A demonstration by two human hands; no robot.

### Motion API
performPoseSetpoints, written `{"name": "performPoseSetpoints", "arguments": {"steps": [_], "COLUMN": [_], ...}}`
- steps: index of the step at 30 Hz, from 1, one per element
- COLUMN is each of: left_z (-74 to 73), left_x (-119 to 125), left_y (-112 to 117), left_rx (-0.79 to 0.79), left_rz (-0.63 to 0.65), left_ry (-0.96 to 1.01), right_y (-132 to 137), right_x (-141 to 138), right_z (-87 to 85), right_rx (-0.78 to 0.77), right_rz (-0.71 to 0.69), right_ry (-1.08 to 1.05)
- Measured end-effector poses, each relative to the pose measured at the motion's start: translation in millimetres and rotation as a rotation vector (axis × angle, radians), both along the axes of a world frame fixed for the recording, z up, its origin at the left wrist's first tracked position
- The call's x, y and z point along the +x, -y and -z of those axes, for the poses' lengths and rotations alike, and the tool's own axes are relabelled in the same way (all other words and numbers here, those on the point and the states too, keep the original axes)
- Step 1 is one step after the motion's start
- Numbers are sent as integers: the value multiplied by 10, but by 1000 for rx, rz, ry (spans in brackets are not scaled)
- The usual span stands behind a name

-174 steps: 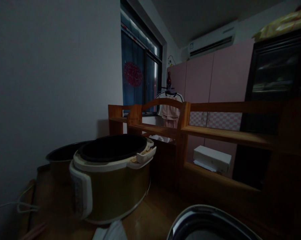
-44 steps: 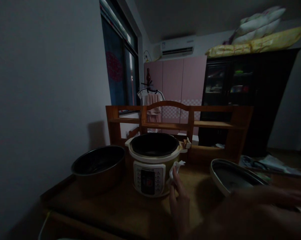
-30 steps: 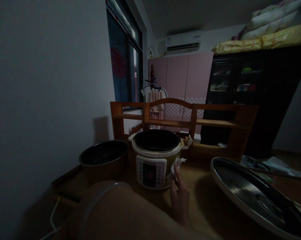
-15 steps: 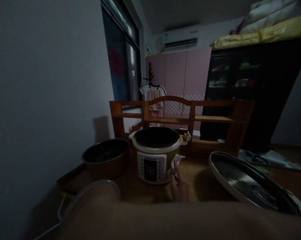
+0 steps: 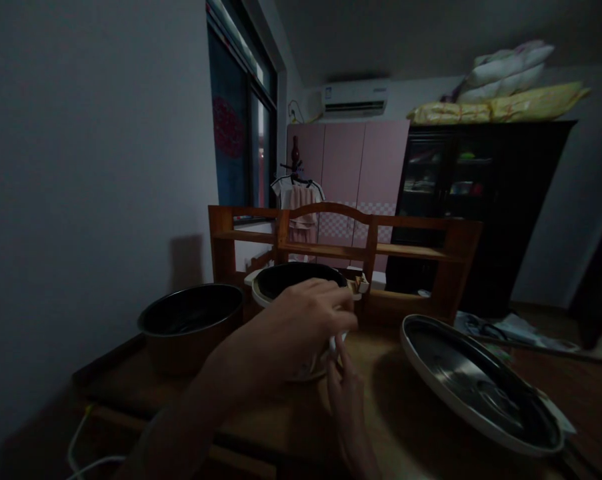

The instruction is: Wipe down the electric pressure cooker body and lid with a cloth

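Observation:
My left hand [image 5: 323, 308] reaches across the front of an electric pressure cooker [image 5: 259, 293], its fingers curled down and their tips mostly hidden. Just below it, my right hand [image 5: 347, 390] pinches a crumpled white tissue [image 5: 337, 343] close to the cooker's right side. The two hands nearly meet at the tissue; whether the left fingers grip it is hidden. The cooker stands lidless, its dark inside showing, and my left hand and forearm cover most of its control panel. Left of it sits a dark inner pot [image 5: 193, 333].
The cooker's round lid [image 5: 481, 387] lies tilted, underside up, at the table's right. A wooden shelf rack [image 5: 331, 250] runs along the back of the wooden table [image 5: 381, 400]. A white cable [image 5: 73, 443] hangs at the lower left, by the wall.
My left arm has moved from low across the view up to the cooker, its hand now beside my right hand. The right hand still holds the tissue. The view has shifted slightly.

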State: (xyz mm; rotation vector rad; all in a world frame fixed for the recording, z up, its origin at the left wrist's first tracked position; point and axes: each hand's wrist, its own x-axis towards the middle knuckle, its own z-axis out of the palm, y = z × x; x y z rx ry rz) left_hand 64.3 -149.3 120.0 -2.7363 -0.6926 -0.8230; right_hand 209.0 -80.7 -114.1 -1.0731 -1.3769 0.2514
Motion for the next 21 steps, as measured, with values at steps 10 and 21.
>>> {"name": "performPoseSetpoints", "arguments": {"steps": [10, 21], "left_z": [648, 1278], "left_x": [-47, 63], "left_y": [-671, -1090], "left_rx": [191, 198], "left_rz": [-557, -564], "left_ry": [142, 413], "right_y": [-203, -215], "right_x": [0, -138], "right_z": [0, 149], "right_rx": [-113, -148], "right_rz": [-93, -225], "right_ry": [-87, -240]}}
